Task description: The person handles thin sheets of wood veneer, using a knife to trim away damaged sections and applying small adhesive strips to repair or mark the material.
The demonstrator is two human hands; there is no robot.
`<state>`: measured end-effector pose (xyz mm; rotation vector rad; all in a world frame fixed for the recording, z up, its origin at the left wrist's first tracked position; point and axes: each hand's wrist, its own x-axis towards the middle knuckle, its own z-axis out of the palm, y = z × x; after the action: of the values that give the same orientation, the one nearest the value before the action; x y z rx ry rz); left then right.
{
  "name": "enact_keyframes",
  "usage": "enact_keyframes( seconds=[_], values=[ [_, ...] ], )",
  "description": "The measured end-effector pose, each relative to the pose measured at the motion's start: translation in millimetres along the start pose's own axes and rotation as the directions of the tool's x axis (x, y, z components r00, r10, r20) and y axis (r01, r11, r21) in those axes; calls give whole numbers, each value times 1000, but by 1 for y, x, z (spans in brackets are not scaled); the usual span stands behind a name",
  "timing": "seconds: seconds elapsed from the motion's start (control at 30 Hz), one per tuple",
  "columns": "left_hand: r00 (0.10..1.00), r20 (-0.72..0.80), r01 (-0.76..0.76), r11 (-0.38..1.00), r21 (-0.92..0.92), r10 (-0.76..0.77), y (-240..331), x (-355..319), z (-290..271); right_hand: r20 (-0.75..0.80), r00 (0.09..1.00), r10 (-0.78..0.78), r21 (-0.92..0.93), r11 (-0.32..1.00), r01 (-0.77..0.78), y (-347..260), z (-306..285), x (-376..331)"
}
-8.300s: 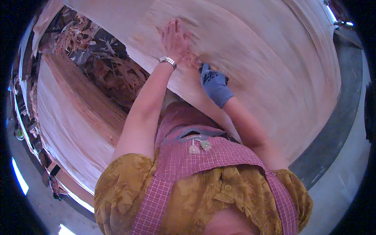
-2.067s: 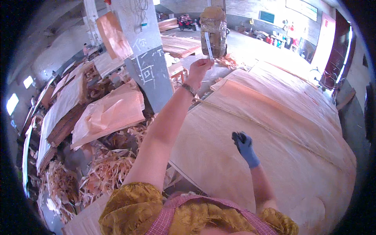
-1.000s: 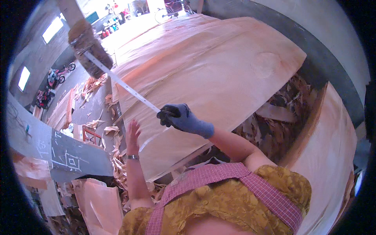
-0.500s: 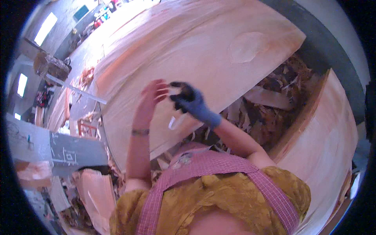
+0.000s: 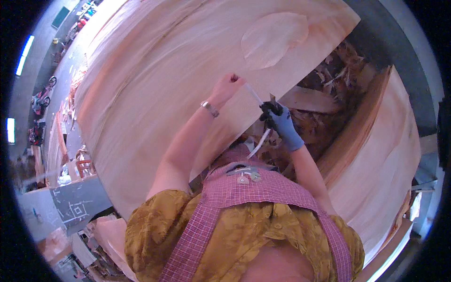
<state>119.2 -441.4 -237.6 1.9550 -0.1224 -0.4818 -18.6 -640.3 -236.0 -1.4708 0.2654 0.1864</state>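
Observation:
A narrow white strip (image 5: pixel 253 93), like tape, runs between my two hands. My bare left hand (image 5: pixel 228 88), with a watch (image 5: pixel 210 109) at its wrist, is closed on the strip's far end. My right hand (image 5: pixel 282 123) wears a blue-grey glove with black fingers and is closed around the strip's middle. From the glove the rest of the strip hangs toward my checked apron (image 5: pixel 253 188). A small brownish tip (image 5: pixel 272 97) pokes up by the gloved fingers; I cannot tell what it is. Both hands are above the near edge of a large stack of wood veneer sheets (image 5: pixel 164 108).
An oval veneer patch (image 5: pixel 275 40) lies on the stack. Torn veneer scraps (image 5: pixel 338 89) fill the gap before another veneer stack (image 5: pixel 376 155) at right. A grey board with chalk marks (image 5: pixel 82 204) stands at lower left, and motorbikes (image 5: pixel 41 99) are farther off.
My hands have moved apart and to the right, and the white strip now stretches between them. My left hand has gone from spread fingers to a closed grip.

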Motion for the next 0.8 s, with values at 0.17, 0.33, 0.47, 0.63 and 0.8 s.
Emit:
enact_keyframes(
  seconds=[0.17,0.33,0.47,0.63,0.8],
  values=[
    [968,-240,132,958,253,-70,-29,116,43,-79,984,159,-86,982,-166,51,-81,87],
    [924,-382,209,862,463,-19,-56,147,70,-31,956,293,-264,920,-290,85,-122,153],
    [830,-198,-182,589,787,522,-87,104,98,68,947,314,-64,948,-310,87,-129,156],
    [946,-10,-176,539,823,324,-27,70,121,375,927,14,-831,448,329,43,-155,174],
    [970,-71,-78,576,814,232,-31,97,123,227,956,-184,-652,700,290,22,-239,257]
  ],
)
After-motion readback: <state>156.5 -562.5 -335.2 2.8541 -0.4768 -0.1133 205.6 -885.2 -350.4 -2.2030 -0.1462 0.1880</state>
